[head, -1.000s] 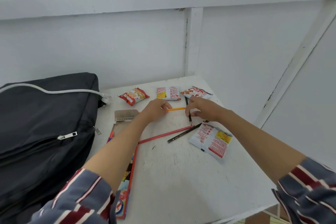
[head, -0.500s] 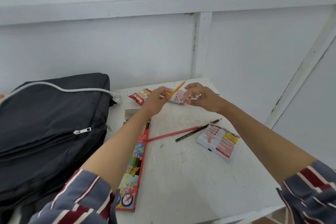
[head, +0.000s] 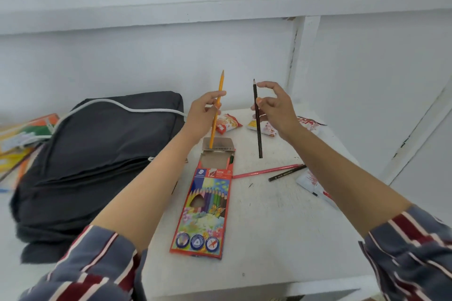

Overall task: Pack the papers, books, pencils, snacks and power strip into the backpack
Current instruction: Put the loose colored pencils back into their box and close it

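The backpack [head: 97,154] is seen lying flat, contents hidden (its zip looks closed). Two pencils have been lifted off the table [head: 269,227] in the last second. The orange pencil [head: 217,105] is pinched upright by the left hand [head: 203,115], above the open pencil box [head: 208,203], where one pencil is glimpsed. The dark pencil [head: 257,124] is pinched by the right hand [head: 276,110], other fingers loosely curled. Boxing is judged underway; a pink pencil [head: 266,171] is left lying.

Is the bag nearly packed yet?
No. Nothing shows inside the backpack. The left hand holds an orange pencil, the right hand a dark pencil, by the open pencil box. Two pencils and snack packets lie on the table; books or papers lie beside the backpack.
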